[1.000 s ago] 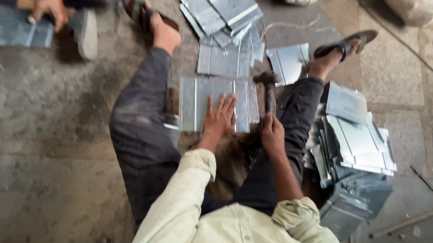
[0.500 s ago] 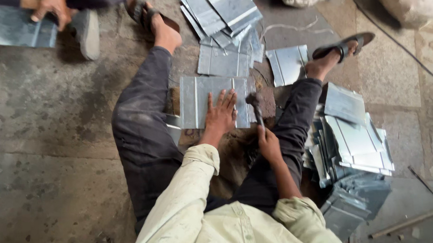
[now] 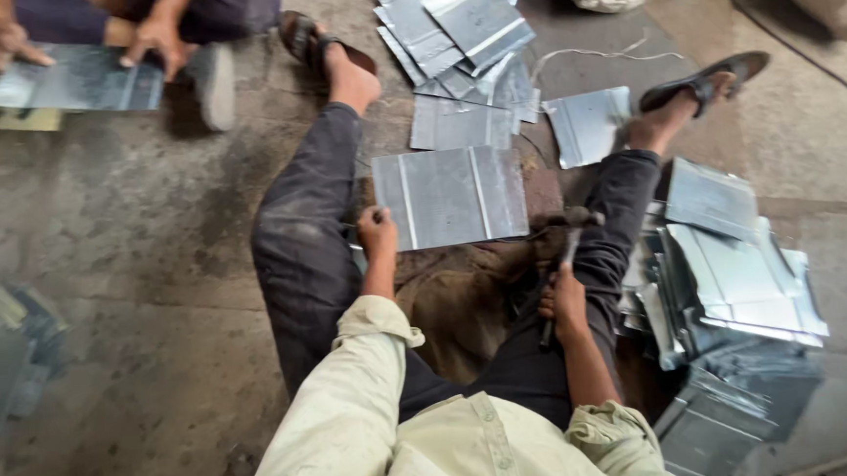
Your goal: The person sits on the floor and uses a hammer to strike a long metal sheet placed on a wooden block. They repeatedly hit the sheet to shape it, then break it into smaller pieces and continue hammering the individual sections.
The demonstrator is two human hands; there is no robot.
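My right hand (image 3: 563,303) has its grip closed round the handle of a dark hammer (image 3: 564,259), just right of the flat grey ribbed metal sheet (image 3: 450,197) between my legs. My left hand (image 3: 377,233) pinches that sheet's left edge. Beyond it lies a heap of similar grey sheets (image 3: 460,30).

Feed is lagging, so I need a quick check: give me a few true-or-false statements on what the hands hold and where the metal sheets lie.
1. The left hand grips the left edge of the ribbed metal sheet. True.
2. The right hand is empty. False: it holds a hammer.
3. The hammer head rests at the sheet's middle. False: it is by its right lower corner.
4. A stack of sheets lies beside the right leg. True.
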